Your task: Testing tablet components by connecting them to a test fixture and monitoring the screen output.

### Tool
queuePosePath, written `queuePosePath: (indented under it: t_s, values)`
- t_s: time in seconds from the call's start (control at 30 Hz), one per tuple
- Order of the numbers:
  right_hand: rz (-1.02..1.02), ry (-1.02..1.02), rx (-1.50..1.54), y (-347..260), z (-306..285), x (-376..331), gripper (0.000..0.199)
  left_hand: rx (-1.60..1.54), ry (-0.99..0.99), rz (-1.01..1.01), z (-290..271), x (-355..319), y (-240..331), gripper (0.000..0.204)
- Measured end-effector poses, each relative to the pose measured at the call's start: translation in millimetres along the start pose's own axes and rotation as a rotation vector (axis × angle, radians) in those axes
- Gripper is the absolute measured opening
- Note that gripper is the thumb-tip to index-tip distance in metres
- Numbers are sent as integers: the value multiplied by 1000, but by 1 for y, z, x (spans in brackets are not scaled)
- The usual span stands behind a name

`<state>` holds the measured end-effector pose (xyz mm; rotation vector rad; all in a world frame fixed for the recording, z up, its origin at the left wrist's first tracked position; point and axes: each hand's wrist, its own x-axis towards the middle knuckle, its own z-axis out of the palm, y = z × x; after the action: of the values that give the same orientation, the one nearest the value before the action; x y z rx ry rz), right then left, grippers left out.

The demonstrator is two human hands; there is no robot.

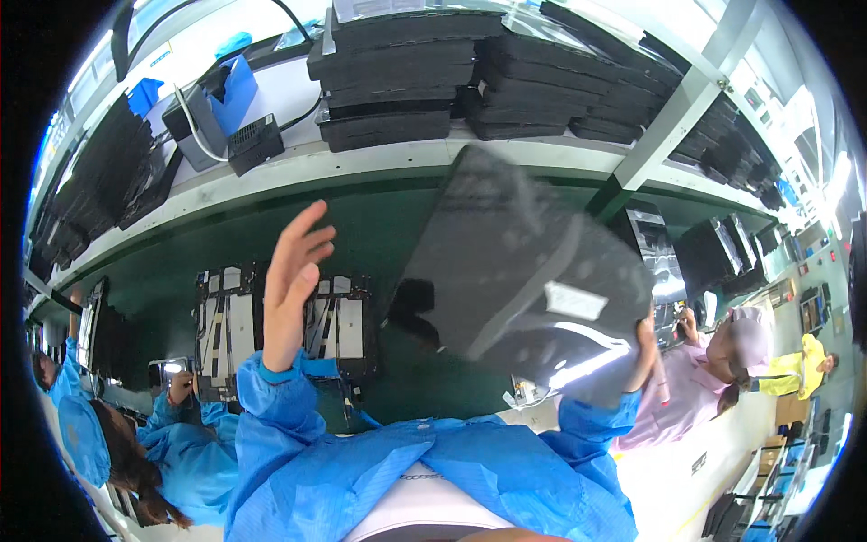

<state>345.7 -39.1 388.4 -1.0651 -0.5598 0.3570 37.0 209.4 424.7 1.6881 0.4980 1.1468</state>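
Note:
My right hand (645,354) grips the lower right edge of a large dark glossy panel (515,271), screen-like and blurred. A white label (575,301) and bright reflections show on it. The panel is tilted in the air over the green bench (388,212), its top corner reaching the shelf front. Left of it, my left hand (293,280) is raised with fingers apart and holds nothing. Behind that hand lie two opened flat devices, a left one (226,330) and a right one (340,321), with pale battery-like blocks and black frames. The right one is partly hidden by my hand.
Stacks of black foam-like trays (397,81) fill the shelf above the bench. A metal post (673,117) stands to the right. A blue holder (237,88) and a small black box (256,144) sit at upper left. Co-workers in blue (190,461) and pink (673,393) flank me.

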Motion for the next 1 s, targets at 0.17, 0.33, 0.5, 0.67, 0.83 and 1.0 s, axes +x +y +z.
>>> queuePosePath:
  t_s: [0.17,0.33,0.5,0.67,0.83,1.0]
  values:
    - [-80,305,187,-38,20,36,44,108,44,21,-4,10,4,53]
    - [-69,212,120,-57,-7,102,46,104,34,-3,-3,6,-9,52]
    - [-521,57,-463,-50,-29,155,46,95,11,22,-4,5,-22,52]
    - [-370,-42,43,-65,-6,183,58,117,2,22,-7,5,-32,52]
    - [-196,15,385,-77,61,192,25,142,1,-6,-11,5,-35,52]
    - [-221,-2,381,-85,83,198,35,155,-19,-30,-9,5,-39,52]
